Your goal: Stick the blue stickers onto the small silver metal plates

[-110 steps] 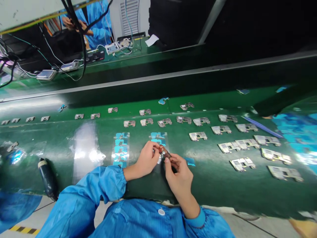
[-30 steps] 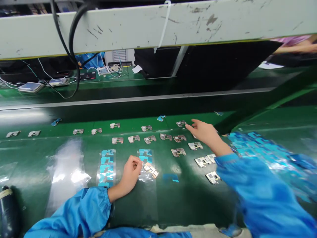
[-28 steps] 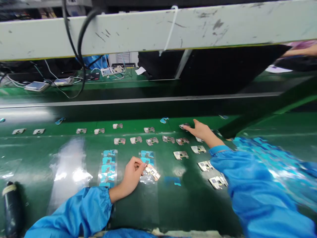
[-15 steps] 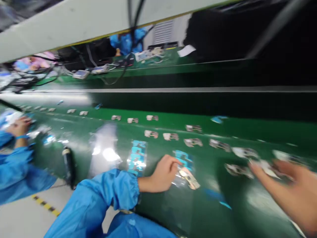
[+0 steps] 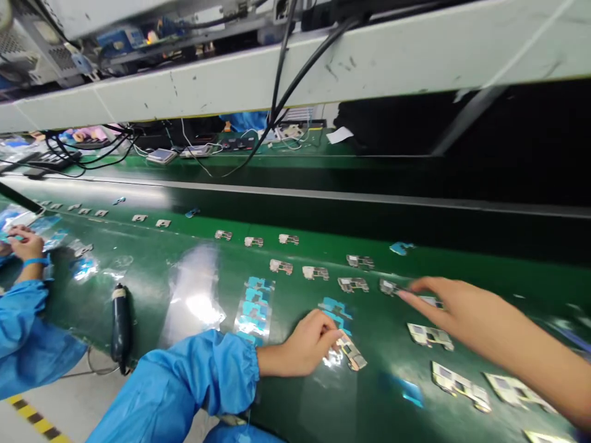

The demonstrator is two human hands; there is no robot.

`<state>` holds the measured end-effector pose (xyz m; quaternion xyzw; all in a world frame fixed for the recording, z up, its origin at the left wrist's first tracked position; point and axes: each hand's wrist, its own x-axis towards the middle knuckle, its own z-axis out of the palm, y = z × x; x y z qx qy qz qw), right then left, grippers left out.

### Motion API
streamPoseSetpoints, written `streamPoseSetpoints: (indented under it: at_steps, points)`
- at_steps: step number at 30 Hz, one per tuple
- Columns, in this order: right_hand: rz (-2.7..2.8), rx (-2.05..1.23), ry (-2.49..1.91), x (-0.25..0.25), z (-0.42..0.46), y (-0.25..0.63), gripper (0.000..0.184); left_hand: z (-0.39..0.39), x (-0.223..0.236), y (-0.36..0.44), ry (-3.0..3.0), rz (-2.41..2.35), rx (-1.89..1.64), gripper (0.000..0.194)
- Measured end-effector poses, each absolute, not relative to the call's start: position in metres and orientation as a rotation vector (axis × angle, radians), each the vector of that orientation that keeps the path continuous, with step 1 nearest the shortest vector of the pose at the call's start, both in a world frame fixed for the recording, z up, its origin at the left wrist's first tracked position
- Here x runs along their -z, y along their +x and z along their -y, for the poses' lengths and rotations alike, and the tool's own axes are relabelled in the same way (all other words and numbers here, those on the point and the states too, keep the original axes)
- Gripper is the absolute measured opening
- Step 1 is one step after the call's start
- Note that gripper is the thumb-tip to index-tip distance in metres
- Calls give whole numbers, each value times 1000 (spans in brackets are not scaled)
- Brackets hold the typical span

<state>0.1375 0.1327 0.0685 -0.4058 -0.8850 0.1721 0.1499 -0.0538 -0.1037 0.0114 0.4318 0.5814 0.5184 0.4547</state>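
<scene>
My left hand rests curled on the green belt, fingertips against a copper-and-silver metal-shielded circuit board lying on clear film. Just above it is a film strip of blue stickers, and another strip lies to the left. My right hand stretches out flat above the rows of similar boards, its fingers apart and its index finger close to a board. Part of another board is hidden under that hand. Neither hand clearly holds anything.
A black cylinder stands by the belt's near edge. At far left, a co-worker's hands work over sticker film. A grey beam with hanging cables crosses above, and a second green bench holds small devices behind it.
The view has swung left, bringing the co-worker's hands into sight. My right hand has come nearer across the boards, while my left hand stays beside the board on the film.
</scene>
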Motion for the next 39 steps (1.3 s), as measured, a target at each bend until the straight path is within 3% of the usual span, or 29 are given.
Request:
streamPoseSetpoints:
  at_steps: [8,15,18,21,24,28,35,39]
  points:
    - [2732,-723,-1002,-42,-204,26,15,104,-15,-55,1113,-1493,-1167,23]
    - [2368,-853,-1203,-45,-196,79,31,100,-6,-52,1023,-1319,-1252,24]
    - [2260,-1157,-1219,-43,-159,110,47,101,-10,-52,969,-1310,-1281,28]
    - [2407,-1349,-1090,-36,-122,126,40,101,-15,-53,968,-1326,-1275,29]
    - [2600,-1061,-926,-33,-104,126,31,100,-15,-54,976,-1352,-1265,24]
    - [2543,-638,-902,-31,-81,125,33,99,-10,-54,878,-1364,-1305,18]
    - [2429,-395,-1033,-12,26,131,33,94,-13,-56,712,-1402,-1355,22]
    - [2297,-384,-1065,-2,48,119,15,93,-18,-61,737,-1436,-1368,23]
